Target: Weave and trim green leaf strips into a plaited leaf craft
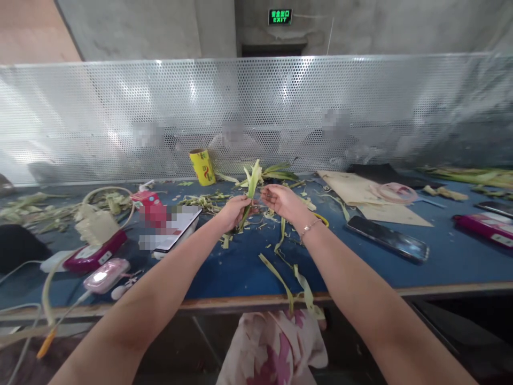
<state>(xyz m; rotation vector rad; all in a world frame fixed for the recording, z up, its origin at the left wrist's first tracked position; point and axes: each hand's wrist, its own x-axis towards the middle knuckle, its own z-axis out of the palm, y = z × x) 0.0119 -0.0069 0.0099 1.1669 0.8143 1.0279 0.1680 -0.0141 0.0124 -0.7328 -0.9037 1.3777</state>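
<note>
My left hand [235, 210] is closed around the lower part of a green leafy plant piece [253, 182], whose pale, pointed leaf ends stand upright above the fingers. Just to its right is my right hand [282, 199], apart from the leaves, its fingers curled together; whatever they may pinch is too small to make out. Leaf scraps [210, 203] are scattered under and around both hands. Long peeled strips [276, 275] lie toward me, some hanging over the table's front edge. Behind the hands lie more green leaves [280, 172].
A perforated metal screen [256, 107] closes off the back of the blue table [240, 275]. On the left are a yellow roll [202, 167], a propped phone [178, 230] and cabled devices [106, 275]. On the right are a dark phone [388, 238] and brown paper [360, 195].
</note>
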